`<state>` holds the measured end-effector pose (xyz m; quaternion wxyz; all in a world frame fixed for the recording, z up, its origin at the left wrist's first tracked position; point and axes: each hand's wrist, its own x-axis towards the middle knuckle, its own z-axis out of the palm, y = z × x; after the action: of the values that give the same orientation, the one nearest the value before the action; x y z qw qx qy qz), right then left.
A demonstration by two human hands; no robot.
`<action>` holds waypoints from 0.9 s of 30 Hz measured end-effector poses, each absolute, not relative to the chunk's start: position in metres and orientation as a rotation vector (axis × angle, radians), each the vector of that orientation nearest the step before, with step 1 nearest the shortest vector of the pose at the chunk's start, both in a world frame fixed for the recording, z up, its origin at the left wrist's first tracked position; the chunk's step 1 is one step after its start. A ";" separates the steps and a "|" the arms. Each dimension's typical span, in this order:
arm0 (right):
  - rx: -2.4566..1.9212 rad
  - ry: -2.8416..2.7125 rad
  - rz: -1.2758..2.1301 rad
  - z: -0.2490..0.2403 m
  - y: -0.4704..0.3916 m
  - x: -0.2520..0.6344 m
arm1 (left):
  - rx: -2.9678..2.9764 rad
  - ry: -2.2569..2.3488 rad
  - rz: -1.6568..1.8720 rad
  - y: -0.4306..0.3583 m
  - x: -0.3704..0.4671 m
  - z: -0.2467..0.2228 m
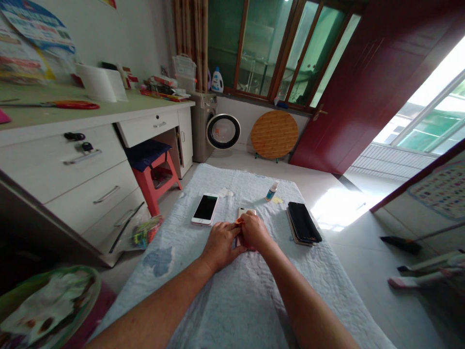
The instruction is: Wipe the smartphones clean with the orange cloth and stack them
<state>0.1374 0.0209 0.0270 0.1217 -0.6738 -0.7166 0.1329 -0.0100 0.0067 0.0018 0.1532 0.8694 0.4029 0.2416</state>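
A pinkish smartphone [247, 212] lies back up on the cloth-covered table, its camera end facing away from me. My left hand [222, 246] grips it along the left side, thumb near its lower end. Closed over the phone's back, my right hand [253, 230] pinches a small orange piece [239, 221] that looks like cloth; most of it is hidden by the fingers. To the left lies a white smartphone [205, 209] with a dark screen up. A black phone [304, 222] rests on a lighter flat item at the right. A small spray bottle [271, 190] stands beyond my hands.
A pale blue quilted cloth [232, 182] covers the table. Left are a drawer desk [72, 169], a red stool [156, 179] and a waste bin [95, 291]. Behind stand a washing machine [203, 140] with its door open and a round wooden tabletop [274, 134]. A red door [341, 102] is at right.
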 end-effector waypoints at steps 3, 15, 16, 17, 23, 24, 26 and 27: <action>-1.988 -2.103 0.382 0.027 0.018 0.143 | 2.503 1.142 0.699 0.007 -0.011 0.001; -2.092 -1.963 0.300 0.024 0.030 0.168 | 2.512 1.169 0.665 0.008 -0.011 -0.001; -2.082 -1.959 0.298 0.024 0.031 0.168 | 2.512 1.170 0.665 0.008 -0.011 -0.001; -2.072 -1.957 0.296 0.023 0.033 0.168 | 2.511 1.172 0.662 0.008 -0.011 -0.001; -2.085 -1.947 0.276 0.020 0.047 0.163 | 2.514 1.172 0.646 0.009 -0.010 -0.002; -2.088 -1.947 0.270 0.020 0.049 0.161 | 2.513 1.172 0.644 0.009 -0.010 -0.002; -2.097 -1.949 0.254 0.018 0.053 0.156 | 2.512 1.167 0.639 0.009 -0.010 -0.001; -2.106 -1.949 0.243 0.017 0.055 0.153 | 2.512 1.164 0.639 0.008 -0.010 -0.001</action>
<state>0.1534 0.0551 0.0172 0.1304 -0.7250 -0.6710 0.0838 -0.0099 0.0084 -0.0009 0.1496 0.8741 0.4052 0.2223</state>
